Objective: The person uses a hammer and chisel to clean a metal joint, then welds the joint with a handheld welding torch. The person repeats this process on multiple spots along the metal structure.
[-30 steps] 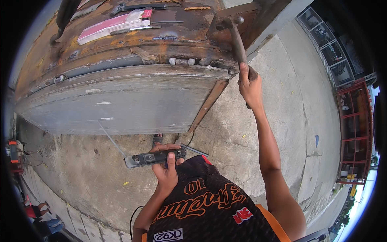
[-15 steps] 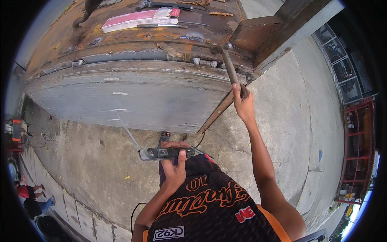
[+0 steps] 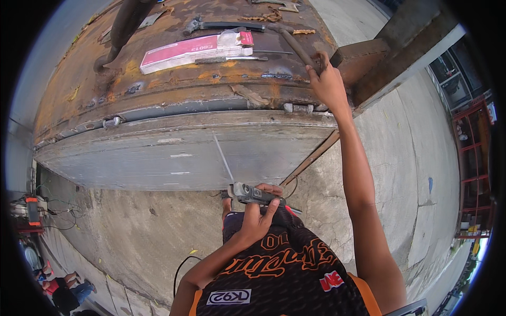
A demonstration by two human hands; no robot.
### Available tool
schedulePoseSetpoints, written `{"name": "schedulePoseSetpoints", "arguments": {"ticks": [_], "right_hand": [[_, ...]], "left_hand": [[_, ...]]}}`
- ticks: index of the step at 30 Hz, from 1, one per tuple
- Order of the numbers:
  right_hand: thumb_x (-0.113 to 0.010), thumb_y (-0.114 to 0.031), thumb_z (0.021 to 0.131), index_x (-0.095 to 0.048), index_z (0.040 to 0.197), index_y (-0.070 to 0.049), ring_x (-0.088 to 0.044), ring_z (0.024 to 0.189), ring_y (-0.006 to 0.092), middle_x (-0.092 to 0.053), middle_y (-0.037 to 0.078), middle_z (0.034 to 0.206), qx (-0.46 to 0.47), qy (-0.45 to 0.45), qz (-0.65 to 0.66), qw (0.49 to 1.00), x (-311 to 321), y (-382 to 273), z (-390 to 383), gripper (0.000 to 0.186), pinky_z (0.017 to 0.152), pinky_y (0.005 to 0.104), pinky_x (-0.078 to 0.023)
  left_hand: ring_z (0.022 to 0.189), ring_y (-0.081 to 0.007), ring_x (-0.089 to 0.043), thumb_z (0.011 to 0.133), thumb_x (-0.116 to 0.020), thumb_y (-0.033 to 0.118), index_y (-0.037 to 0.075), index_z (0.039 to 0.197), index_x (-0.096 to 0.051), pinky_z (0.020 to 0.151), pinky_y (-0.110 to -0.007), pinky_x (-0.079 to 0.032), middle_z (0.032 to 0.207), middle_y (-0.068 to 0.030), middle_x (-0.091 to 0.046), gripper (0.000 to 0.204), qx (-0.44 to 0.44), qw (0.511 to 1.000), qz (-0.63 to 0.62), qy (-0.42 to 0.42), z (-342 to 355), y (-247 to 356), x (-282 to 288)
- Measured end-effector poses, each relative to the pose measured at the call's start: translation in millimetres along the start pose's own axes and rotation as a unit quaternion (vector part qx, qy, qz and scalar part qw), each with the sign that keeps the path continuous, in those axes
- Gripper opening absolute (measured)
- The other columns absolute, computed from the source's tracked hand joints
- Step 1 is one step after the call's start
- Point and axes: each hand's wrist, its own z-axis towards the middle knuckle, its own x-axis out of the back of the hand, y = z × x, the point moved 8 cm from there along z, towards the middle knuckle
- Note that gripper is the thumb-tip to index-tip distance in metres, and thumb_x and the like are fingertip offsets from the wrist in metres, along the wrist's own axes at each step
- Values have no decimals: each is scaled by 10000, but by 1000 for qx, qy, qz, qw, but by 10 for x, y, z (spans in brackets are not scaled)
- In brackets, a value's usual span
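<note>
My left hand (image 3: 253,224) is closed around a black welding electrode holder (image 3: 249,193) in front of my shirt. A thin grey electrode (image 3: 223,158) sticks out of its end, pointing up and away across the grey side panel (image 3: 126,160). My right hand (image 3: 329,84) grips the lower end of a worn, rust-brown hammer (image 3: 298,47) at the right of the rusty metal top (image 3: 184,87). The hammer's head points away to the left, close to the end of a black-handled hammer (image 3: 226,25) lying there. Whether its head touches the surface I cannot tell.
A pink and white box (image 3: 182,52) lies on the rusty top, with a thin rod tool (image 3: 232,59) beside it. A dark curved pipe (image 3: 124,34) rises at the left. A steel beam (image 3: 403,52) stands at the right. Two people (image 3: 66,289) are far off at lower left.
My right hand has carried the hammer from the near right corner farther over the rusty top. My left hand and the electrode holder appear farther right. The view has also shifted.
</note>
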Motion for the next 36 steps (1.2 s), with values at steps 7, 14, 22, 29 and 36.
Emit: {"name": "schedulePoseSetpoints", "arguments": {"ticks": [7, 14, 22, 29, 36], "right_hand": [[-689, -213, 949, -587, 1247, -91, -685, 934, 396, -708, 195, 963, 123, 85, -113, 982, -275, -434, 807, 338, 836, 467, -511], [-731, -194, 947, -671, 1009, 11, -683, 890, 162, -713, 78, 897, -73, -84, 192, 975, 41, -460, -1301, 222, 838, 340, -538], [-705, -298, 932, -531, 1349, -10, -705, 1026, 294, -710, 163, 1095, -248, 91, 258, 929, -304, -118, -3211, 536, 931, 382, -526], [-630, -240, 936, -527, 1352, 3, -715, 981, 296, -705, 199, 1091, -314, 132, 170, 925, 272, 478, -3464, 493, 874, 407, -539], [-579, -201, 1020, -559, 1157, -6, -644, 762, 200, -654, 119, 909, -250, 273, 122, 921, 796, 1010, -3448, 239, 706, 345, -517]], "left_hand": [[1202, -229, -567, 1070, -515, 209, -28, 1327, -424, 1051, -375, -419, 1276, -163, -567, 361, 43, 987, -43, -147, 347, -113, 268], [1095, -179, -566, 1080, -478, 252, -38, 1265, -489, 973, -334, -437, 1185, -125, -570, 344, 88, 965, -67, -237, 633, -11, 295], [1135, -219, -561, 1086, -480, 308, -66, 1257, -499, 993, -347, -434, 1287, -157, -520, 411, 138, 895, 88, -415, 671, -68, -512], [1180, -486, -542, 1030, -550, 467, -130, 1365, -375, 1002, -512, -437, 1260, -372, -501, 707, -36, 853, 230, -467, 539, 119, -1570], [1308, -526, -485, 1008, -573, 499, -110, 1482, -347, 1113, -508, -401, 1452, -397, -402, 804, -50, 835, 247, -489, 311, 244, -1925]]}}
